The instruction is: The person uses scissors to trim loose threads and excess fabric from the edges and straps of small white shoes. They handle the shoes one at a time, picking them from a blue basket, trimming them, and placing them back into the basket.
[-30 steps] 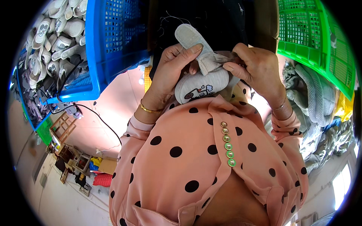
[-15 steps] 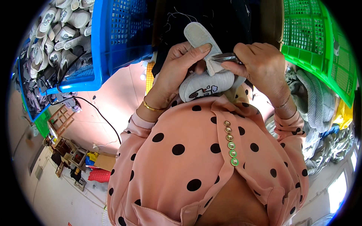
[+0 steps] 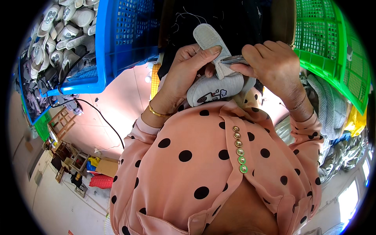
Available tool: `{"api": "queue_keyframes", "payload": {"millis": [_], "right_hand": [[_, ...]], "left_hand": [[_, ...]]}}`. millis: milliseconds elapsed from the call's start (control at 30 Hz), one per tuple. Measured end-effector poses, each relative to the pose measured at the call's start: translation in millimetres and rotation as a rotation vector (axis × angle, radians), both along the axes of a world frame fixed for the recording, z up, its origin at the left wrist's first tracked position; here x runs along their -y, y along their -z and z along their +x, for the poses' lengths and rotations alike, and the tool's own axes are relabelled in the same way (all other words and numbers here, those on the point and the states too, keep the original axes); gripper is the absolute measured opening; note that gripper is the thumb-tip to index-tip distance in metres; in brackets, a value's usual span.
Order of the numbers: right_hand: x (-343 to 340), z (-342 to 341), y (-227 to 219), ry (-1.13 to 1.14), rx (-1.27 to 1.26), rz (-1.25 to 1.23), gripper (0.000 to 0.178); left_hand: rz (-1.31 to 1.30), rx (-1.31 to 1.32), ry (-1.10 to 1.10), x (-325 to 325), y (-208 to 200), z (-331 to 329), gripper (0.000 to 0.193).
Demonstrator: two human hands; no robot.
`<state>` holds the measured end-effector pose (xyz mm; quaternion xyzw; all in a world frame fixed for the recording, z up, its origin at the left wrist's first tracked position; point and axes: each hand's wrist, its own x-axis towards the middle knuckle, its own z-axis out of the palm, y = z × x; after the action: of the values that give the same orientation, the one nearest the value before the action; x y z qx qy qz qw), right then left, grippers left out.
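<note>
My left hand (image 3: 185, 70) is closed around a light grey slipper (image 3: 215, 89), its thumb pressing on the sole near the middle. The rounded end of the sole points away from me, and the upper with its dark embroidered picture faces me. In my closed right hand (image 3: 274, 66) is a pair of small metal thread snips (image 3: 234, 59). The blades lie against the slipper's edge, just right of my left thumb. My right fingers cover most of the snips' handle, and whether a thread lies between the blades is too small to tell.
A blue basket (image 3: 102, 51) stands at the left, beside a heap of similar slippers (image 3: 71, 37). At the right is a green basket (image 3: 318, 37), with grey padded pieces (image 3: 326, 105) below it. Dark cloth (image 3: 235, 19) with loose threads lies beyond my hands.
The slipper has shifted and turned slightly in my left hand. My right hand has moved a little to the right, its forearm swinging outward, with the snips still at the slipper's edge.
</note>
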<state>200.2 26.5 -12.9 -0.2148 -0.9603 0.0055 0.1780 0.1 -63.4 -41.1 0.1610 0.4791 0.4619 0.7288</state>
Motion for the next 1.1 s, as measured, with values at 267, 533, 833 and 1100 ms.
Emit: {"api": "queue_keyframes", "payload": {"millis": [267,533,833,1100], "right_hand": [[1,0,-3,-0.004,0.094,-0.014,0.033],[2,-1,0,-0.013,0.075,-0.052,0.034],[6,-1,9,0.178,-0.352,-0.813,0.028],[2,-15,13,-0.111,-0.224,-0.388,0.031]], "left_hand": [[0.010,-0.063,0.009,0,-2,1,0.025],[0.015,-0.084,0.009,1,-1,2,0.027],[-0.010,-0.112,0.006,-3,-7,4,0.029],[0.024,-0.054,0.007,-3,-7,4,0.028]]}}
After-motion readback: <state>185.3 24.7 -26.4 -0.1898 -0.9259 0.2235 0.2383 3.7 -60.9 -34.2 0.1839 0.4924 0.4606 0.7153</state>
